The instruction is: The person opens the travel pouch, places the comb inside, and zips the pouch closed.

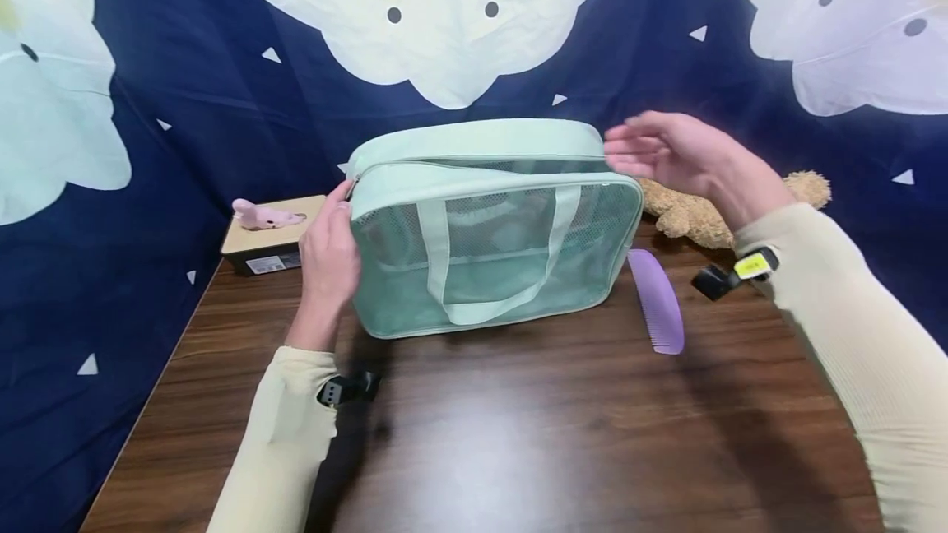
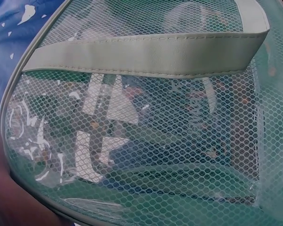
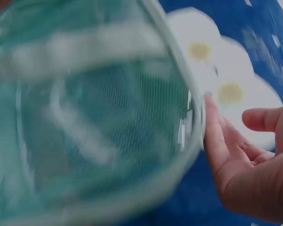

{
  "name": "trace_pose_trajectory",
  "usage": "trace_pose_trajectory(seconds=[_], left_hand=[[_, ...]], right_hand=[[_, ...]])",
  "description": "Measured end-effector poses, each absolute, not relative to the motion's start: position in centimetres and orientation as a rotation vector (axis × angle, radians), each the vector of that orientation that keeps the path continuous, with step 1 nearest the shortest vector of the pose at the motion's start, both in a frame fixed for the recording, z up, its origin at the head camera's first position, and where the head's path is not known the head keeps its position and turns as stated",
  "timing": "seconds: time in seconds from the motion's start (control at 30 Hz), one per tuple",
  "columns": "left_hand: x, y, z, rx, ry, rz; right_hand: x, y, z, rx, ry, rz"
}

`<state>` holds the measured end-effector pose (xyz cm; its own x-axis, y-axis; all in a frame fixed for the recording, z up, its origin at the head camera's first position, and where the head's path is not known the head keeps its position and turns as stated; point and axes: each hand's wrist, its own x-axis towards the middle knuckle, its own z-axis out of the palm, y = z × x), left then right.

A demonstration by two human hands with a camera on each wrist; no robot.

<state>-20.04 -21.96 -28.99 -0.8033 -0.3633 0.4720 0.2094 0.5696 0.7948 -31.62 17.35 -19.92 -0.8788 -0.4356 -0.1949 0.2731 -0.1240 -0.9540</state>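
A mint-green toiletry bag [image 1: 392, 290] with see-through mesh sides and pale strap handles stands upright at the middle of the table. Its top zipper gapes along part of its length. At the upper left corner, by the zipper's end, my left hand [image 1: 329, 257] grips the bag's edge. My right hand [image 1: 666, 150] is beside the upper right corner, fingers extended toward the bag and holding nothing. In the right wrist view, the fingertips of that hand [image 3: 254, 174] are right at the bag's piped edge, thumb apart.
A purple comb [image 1: 657, 303] lies on the table just right of the bag. Behind my right hand is a tan plush toy [image 1: 692, 216]. A tissue box [image 1: 262, 249] with a small pink plush [image 1: 267, 216] on top stands at the back left, before a blue cloud-print curtain [image 1: 200, 23].
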Motion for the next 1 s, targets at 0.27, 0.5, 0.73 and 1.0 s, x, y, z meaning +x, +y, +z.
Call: trace_pose_trajectory(seconds=[0.27,0.5,0.73,1.0], left_hand=[[-18.7,-22.9,-28.8,0.187,-2.172,-1.211],[-18.3,-22.9,-29.3,0.188,-2.185,-1.232],[-18.2,-22.7,-29.2,0.183,-2.169,-1.261],[-18.0,-22.8,-29.4,0.193,-2.173,-1.258]], right_hand=[[-32.2,24.9,-29.8,0.039,1.528,-2.079],[-32.5,28.7,-36.1,0.174,1.552,-1.965],[-32.4,30.1,-39.0,0.237,1.647,-1.882],[-32.4,29.0,-39.7,0.322,1.830,-1.798]])
